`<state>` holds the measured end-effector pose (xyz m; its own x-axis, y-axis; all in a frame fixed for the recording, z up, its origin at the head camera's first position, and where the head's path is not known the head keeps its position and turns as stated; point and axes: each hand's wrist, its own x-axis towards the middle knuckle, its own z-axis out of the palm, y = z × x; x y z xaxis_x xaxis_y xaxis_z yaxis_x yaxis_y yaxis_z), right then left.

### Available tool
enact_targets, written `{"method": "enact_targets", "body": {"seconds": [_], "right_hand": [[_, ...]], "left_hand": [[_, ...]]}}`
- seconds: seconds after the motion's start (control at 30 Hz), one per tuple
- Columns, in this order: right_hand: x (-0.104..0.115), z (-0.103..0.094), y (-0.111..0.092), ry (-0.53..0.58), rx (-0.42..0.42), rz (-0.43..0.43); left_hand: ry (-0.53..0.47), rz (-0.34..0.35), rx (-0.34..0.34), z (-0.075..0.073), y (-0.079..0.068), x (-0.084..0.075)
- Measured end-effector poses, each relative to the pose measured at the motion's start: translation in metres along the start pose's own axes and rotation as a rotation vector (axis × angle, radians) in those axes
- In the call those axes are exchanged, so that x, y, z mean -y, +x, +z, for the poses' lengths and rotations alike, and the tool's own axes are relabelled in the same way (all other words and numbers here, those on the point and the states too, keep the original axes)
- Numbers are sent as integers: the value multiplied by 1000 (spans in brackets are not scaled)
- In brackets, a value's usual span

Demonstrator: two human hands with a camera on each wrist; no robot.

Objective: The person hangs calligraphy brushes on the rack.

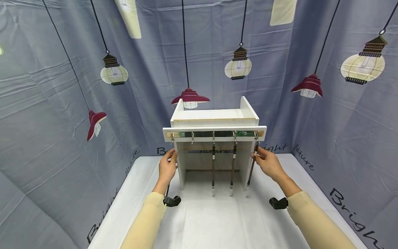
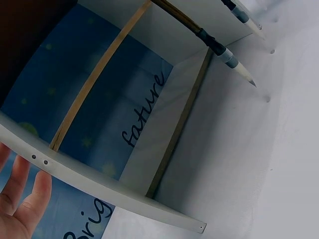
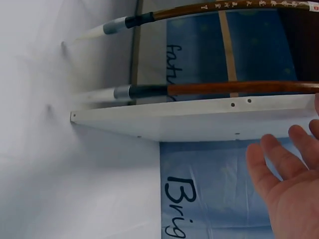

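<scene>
Right fingers [image 3: 282,155] — brush [image 3: 209,89] (hanging) alongside

Your left hand [image 2: 20,206] runs off the left wrist view's lower-left corner; your right hand [image 3: 294,184] leaves the right wrist view's right edge. There, the lower brush [image 3: 197,89] has blurred bristles [image 3: 97,95] and a cut-off upper end, and the lettering [image 3: 254,4] on the upper brush [image 3: 199,8] is too small to read.

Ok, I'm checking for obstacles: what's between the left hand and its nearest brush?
The white side panel, then open space before the brush; the left wrist view shows it.
</scene>
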<state>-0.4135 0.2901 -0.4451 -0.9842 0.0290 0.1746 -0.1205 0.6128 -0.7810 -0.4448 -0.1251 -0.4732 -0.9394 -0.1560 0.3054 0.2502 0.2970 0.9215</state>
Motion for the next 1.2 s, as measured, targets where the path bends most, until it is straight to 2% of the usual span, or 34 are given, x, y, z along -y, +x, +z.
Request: {"method": "enact_targets", "body": {"seconds": [0.2, 0.63, 0.9, 1.07, 1.2], "right_hand": [[0, 0, 1, 47, 38, 10], [8, -2, 8, -42, 10, -9], [7, -1, 7, -37, 1, 17], [5, 2, 6, -46, -15, 9], [5, 5, 5, -42, -18, 11]], "left_hand": [[-1, -12, 4, 1, -1, 2], [14, 4, -14, -1, 3, -5], [17, 12, 28, -2, 5, -4], [65, 13, 20, -6, 4, -3], [126, 44, -26, -11, 1, -3]]}}
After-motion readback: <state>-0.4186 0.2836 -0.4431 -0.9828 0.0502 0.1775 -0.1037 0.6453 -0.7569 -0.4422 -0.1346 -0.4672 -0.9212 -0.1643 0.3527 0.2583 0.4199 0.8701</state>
